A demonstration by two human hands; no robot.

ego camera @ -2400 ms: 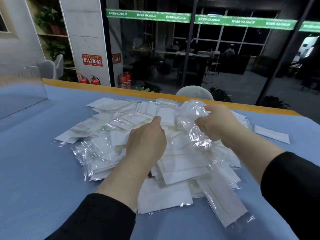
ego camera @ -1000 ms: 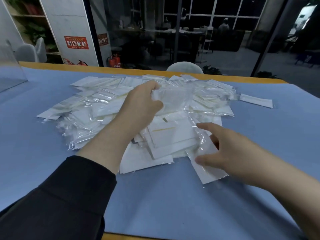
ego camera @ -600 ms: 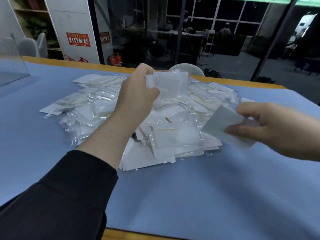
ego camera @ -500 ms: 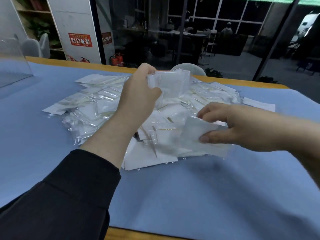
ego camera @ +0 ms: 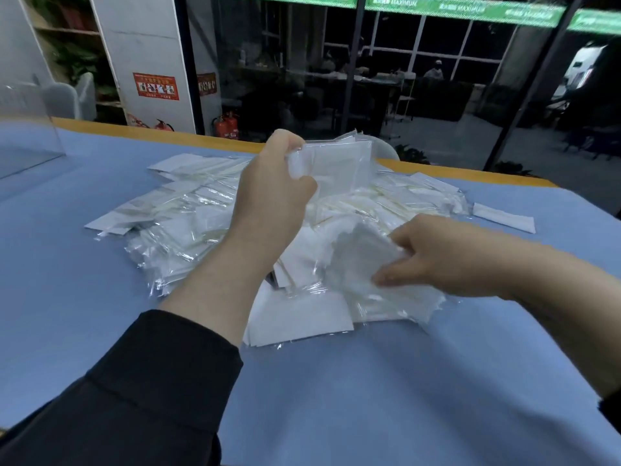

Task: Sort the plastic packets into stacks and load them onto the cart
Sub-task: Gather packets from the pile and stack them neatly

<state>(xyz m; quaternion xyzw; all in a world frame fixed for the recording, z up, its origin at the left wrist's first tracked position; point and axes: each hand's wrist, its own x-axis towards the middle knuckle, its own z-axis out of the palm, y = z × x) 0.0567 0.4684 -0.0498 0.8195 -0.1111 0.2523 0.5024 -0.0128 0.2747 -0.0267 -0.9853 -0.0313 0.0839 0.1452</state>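
- Gripping a small bundle of clear plastic packets (ego camera: 336, 166), the left hand (ego camera: 272, 200) is holding it raised above the heap, thumb and curled fingers pinching the bundle's left edge.
- Pinching another packet (ego camera: 363, 264) between thumb and fingers, the right hand (ego camera: 447, 260) is holding it low at the near right side of the heap; this packet is blurred, and whether it is touching the ones under it cannot be told.
- Lying loose on the blue bench (ego camera: 336, 398), the heap of packets (ego camera: 188, 223) is spreading from the left of the left wrist across to the right, most packets showing white paper inside clear film, some with a thin yellowish strip.
- Sitting apart from the heap near the bench's right edge is a single white packet (ego camera: 504, 218).
- Covering both forearms partway are black sleeves (ego camera: 151, 398), with the wrists bare.
- Standing at the bench's far left corner is a clear acrylic panel (ego camera: 27, 129).
- Running along the bench's far side is an orange edge strip (ego camera: 134, 129).
- Hanging on the white pillar behind is a red notice (ego camera: 156, 86); its writing is too small to read.
- Standing on the floor by the pillar are red fire extinguishers (ego camera: 226, 124).
- Running across the top of the glass wall is a green banner (ego camera: 463, 10) showing the word MAXIMUM mirrored, repeated along its length.
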